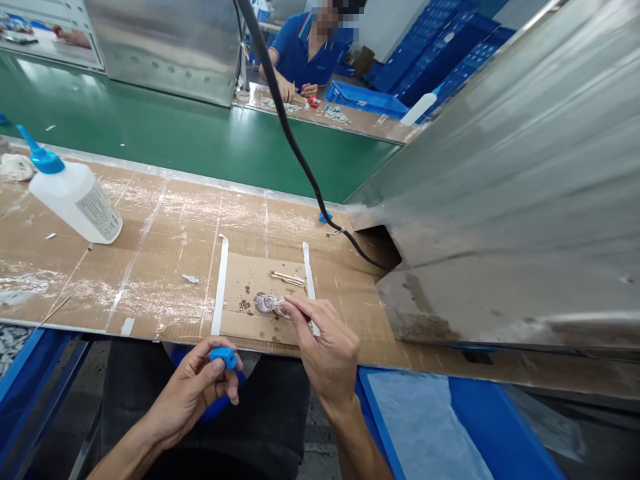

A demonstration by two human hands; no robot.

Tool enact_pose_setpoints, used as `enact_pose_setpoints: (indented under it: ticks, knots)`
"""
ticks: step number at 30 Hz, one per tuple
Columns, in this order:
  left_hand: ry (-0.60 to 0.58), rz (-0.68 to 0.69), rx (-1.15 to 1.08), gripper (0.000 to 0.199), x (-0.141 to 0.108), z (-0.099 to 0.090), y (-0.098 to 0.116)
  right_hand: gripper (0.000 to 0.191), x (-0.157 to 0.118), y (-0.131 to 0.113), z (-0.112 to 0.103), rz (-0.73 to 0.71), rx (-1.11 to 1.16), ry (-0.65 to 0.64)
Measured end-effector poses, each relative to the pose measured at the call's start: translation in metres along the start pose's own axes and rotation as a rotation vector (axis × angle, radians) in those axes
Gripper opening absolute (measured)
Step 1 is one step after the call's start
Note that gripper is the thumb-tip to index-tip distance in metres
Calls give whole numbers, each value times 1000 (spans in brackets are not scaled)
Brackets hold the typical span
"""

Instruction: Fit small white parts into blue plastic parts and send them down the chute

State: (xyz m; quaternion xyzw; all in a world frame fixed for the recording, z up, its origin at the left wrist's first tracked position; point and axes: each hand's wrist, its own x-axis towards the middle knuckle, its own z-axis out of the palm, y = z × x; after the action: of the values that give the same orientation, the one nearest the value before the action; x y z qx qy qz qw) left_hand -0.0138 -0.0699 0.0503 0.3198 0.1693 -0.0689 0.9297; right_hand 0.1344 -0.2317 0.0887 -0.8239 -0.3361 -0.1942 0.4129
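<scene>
My left hand (197,380) holds a small blue part (223,357) between thumb and fingers, in front of the table's near edge. To its right, my right hand (327,343) pinches something small and whitish at a round, clear-looking piece (267,303). That piece lies on a stained cardboard pad (237,273), which has white tape strips (221,287) at its sides. Behind the fingertips, thin sticks (287,278) rest on the pad. What exactly the right fingertips grip is too small to tell.
A white bottle with a blue nozzle (80,200) stands at the left. A black cable (295,143) hangs over the table to a metal housing (490,220) on the right. Across the green surface (175,133) sits a person in blue (305,53). Blue bins flank my legs.
</scene>
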Motion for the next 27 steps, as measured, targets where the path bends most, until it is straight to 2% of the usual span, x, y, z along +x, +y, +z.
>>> enact_pose_setpoints:
  ticks: [4, 6, 8, 10, 13, 17, 20, 23, 25, 27]
  knots:
    - [-43, -45, -52, 12, 1, 6, 1, 11, -7, -2, -3, 144, 81, 68]
    - [-38, -21, -86, 18, 2, 9, 1, 12, -10, -2, -4, 201, 122, 87]
    - [5, 35, -62, 24, 5, 11, 2, 13, -14, -2, -4, 250, 157, 108]
    - [80, 73, -23, 19, 8, 12, 1, 13, -18, -2, -3, 284, 180, 123]
    - [155, 64, -2, 34, 13, 13, -1, 13, -21, -3, -2, 312, 202, 139]
    - [106, 100, 111, 27, 14, 13, -4, 11, -26, -5, -2, 367, 238, 191]
    - [113, 128, 259, 30, 12, 11, -5, 8, -33, -7, -2, 480, 290, 204]
    - [107, 118, 273, 31, 12, 8, -4, 10, -40, -7, -1, 580, 333, 178]
    - [96, 117, 243, 30, 13, 7, -4, 10, -43, -7, 0, 575, 348, 160]
    - [115, 121, 221, 30, 14, 7, -3, 11, -44, -8, -2, 500, 335, 160]
